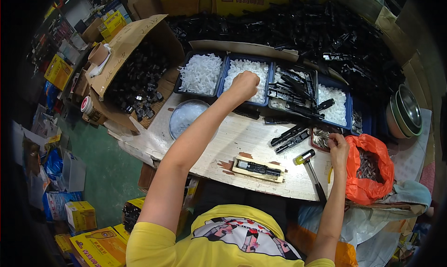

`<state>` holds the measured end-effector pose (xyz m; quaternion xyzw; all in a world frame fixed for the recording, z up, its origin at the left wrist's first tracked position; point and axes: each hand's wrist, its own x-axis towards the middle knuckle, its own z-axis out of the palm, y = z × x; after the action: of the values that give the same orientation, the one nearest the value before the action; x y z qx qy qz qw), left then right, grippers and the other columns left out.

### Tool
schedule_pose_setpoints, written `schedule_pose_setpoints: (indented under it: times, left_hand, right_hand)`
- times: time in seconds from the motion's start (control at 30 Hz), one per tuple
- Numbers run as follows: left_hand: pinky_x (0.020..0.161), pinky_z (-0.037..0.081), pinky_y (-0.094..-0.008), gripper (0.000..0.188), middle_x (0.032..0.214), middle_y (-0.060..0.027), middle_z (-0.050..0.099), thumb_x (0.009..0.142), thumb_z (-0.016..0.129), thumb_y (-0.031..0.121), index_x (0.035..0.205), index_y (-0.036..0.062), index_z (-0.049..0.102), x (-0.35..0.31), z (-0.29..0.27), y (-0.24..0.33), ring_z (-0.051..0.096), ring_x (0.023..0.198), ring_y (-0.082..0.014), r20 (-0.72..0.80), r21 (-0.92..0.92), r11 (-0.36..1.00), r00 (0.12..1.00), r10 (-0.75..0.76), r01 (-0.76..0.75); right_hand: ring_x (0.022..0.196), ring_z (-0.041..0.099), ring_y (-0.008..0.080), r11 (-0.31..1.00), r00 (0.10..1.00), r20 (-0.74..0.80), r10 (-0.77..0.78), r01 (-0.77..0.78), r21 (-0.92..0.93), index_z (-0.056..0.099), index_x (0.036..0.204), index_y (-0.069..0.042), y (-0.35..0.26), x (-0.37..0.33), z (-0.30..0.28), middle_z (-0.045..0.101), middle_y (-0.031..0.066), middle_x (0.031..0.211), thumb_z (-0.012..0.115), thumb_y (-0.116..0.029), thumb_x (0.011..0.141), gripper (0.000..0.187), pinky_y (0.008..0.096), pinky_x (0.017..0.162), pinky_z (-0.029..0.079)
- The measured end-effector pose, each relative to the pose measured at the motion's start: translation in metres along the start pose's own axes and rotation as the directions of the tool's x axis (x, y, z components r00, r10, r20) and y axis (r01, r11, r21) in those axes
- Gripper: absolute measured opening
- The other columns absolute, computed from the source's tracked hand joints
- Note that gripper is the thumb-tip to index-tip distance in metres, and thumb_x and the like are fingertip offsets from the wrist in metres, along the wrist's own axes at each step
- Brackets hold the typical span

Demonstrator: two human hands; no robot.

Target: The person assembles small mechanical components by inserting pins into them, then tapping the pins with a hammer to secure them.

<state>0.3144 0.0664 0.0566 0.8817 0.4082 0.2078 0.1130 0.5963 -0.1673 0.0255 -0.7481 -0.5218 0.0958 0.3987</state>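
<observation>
My left hand (245, 84) is curled with its fingers down in the small white plastic pieces (242, 66) of a blue bin (268, 81); its fingertips are hidden. On the right, my right hand (338, 146) has its fingers drawn together at the edge of a small reddish tray (320, 148) of thin metal pins (320, 137). Whether either hand pinches a piece is too small to see. Before me, a black part (258, 168) lies in a pale wooden fixture (236, 167). A hammer (314, 175) with a yellow-and-black head rests between the fixture and my right forearm.
Other bins hold white pieces (200, 71) and black assemblies (291, 89). A round dish (186, 118) sits left, beside a cardboard box (135, 32) of black parts. An orange bag (382, 150) of metal pieces and stacked bowls (409, 110) stand right. Black parts (279, 32) heap up behind.
</observation>
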Motion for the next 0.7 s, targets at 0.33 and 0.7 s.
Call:
schedule_pose_setpoints:
  times: [0.33, 0.7]
  left_hand:
    - [0.045, 0.047, -0.0245, 0.011, 0.067, -0.0084, 0.061, 0.07, 0.056, -0.003, 0.079, -0.0033, 0.062, -0.026, -0.036, -0.006, 0.058, 0.055, -0.0131, 0.115, -0.731, 0.557, 0.875, -0.47, 0.395]
    - [0.059, 0.053, -0.0284, 0.011, 0.078, -0.0142, 0.062, 0.076, 0.061, -0.004, 0.087, -0.0047, 0.059, -0.121, -0.027, 0.056, 0.063, 0.07, -0.0198, 0.235, -0.972, -0.051, 0.951, -0.202, 0.229]
  right_hand:
    - [0.064, 0.056, 0.0131, 0.97, 0.986, -0.059, 0.153, -0.139, 0.202, 0.061, 0.088, 0.0, 0.005, 0.0, 0.001, 0.059, 0.0082, 0.075, 0.056, 0.004, 0.073, 0.016, 0.0238, 0.058, 0.044]
    - [0.068, 0.057, 0.0098, 0.655, 0.985, 0.148, 0.09, -0.17, 0.736, 0.061, 0.089, 0.001, -0.104, -0.035, 0.023, 0.059, 0.0032, 0.08, 0.06, 0.0, 0.078, 0.011, 0.0201, 0.06, 0.045]
